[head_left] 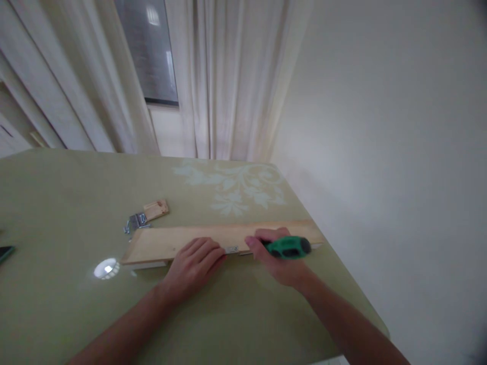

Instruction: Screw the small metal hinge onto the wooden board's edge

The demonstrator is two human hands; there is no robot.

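A long pale wooden board (171, 239) lies flat across the green table (68, 203). My left hand (196, 263) rests palm down on the board's near edge, fingers next to a small metal plate (231, 249) on that edge. My right hand (279, 261) grips a green and black screwdriver (289, 247), which lies sideways with its tip hidden and pointing towards the metal plate.
A small wooden block (155, 209) and a metal hinge (134, 222) lie behind the board. A bright light reflection (106, 268) shows on the table at the left. A dark object (5, 252) sits at the left edge. Curtains and a window stand behind; the table's edge runs close on the right.
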